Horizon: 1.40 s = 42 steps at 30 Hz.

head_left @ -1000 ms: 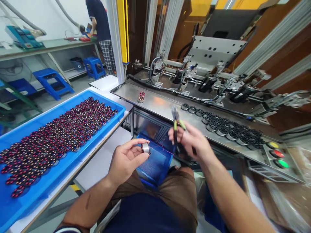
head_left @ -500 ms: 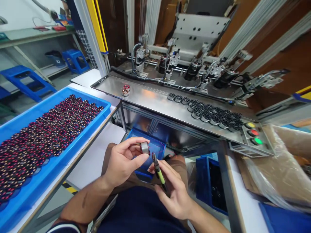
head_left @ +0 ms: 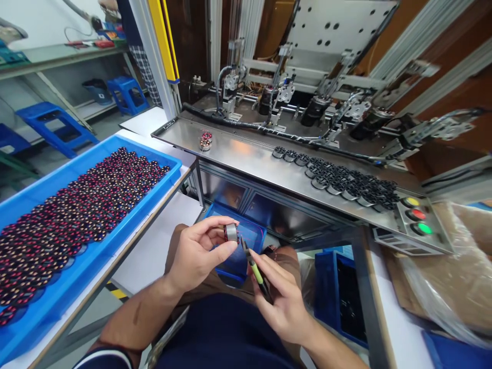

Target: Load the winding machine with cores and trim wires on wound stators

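Observation:
Between the thumb and fingers of my left hand is a small motor stator, a grey ring with dark red windings, turned on its side. My right hand grips a pair of cutting pliers with green and black handles. The pliers' tips point up at the stator's right side, very close to it; whether they touch I cannot tell. Below both hands lies a blue tray with bits of red wire in it.
To the left, a blue tray holds many wound stators. On the metal ledge sit wound stators and rows of black unwound cores. Behind stands a winding machine. A button box is at right. A person stands far left.
The pliers' tips have come nearer to the stator's right side. The stator stays in my left hand, slightly turned. The whole view has shifted a little.

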Each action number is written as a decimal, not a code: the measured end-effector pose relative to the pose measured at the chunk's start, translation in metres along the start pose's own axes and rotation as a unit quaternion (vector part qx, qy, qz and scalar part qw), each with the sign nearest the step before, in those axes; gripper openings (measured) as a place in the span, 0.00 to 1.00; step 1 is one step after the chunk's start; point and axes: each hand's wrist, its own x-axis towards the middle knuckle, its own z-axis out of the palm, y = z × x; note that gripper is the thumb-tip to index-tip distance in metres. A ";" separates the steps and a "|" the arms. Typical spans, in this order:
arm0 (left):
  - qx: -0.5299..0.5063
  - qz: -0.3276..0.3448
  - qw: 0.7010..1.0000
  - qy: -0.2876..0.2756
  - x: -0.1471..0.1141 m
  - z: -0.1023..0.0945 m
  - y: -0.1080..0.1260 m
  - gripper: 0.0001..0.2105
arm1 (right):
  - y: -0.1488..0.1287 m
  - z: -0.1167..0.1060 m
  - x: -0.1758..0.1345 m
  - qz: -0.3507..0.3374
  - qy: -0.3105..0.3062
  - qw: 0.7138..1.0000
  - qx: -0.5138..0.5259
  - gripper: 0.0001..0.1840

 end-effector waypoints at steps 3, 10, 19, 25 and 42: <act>-0.012 0.010 1.000 -0.018 0.001 -0.002 -0.002 0.16 | -0.002 -0.002 0.000 0.020 0.002 1.000 -0.010 0.35; 0.064 0.112 0.992 -0.005 0.001 0.001 0.004 0.09 | -0.009 -0.002 0.003 -0.009 -0.012 0.999 0.043 0.40; 0.119 0.140 0.983 -0.022 -0.004 0.001 0.006 0.11 | -0.010 0.001 0.007 -0.027 0.003 0.998 0.049 0.39; 0.138 0.148 0.979 -0.022 -0.005 0.000 0.004 0.09 | -0.011 0.000 0.005 -0.013 0.008 1.000 0.010 0.38; 0.184 0.181 0.965 -0.052 -0.006 -0.006 0.002 0.09 | -0.011 0.001 0.007 0.022 0.024 0.999 0.022 0.37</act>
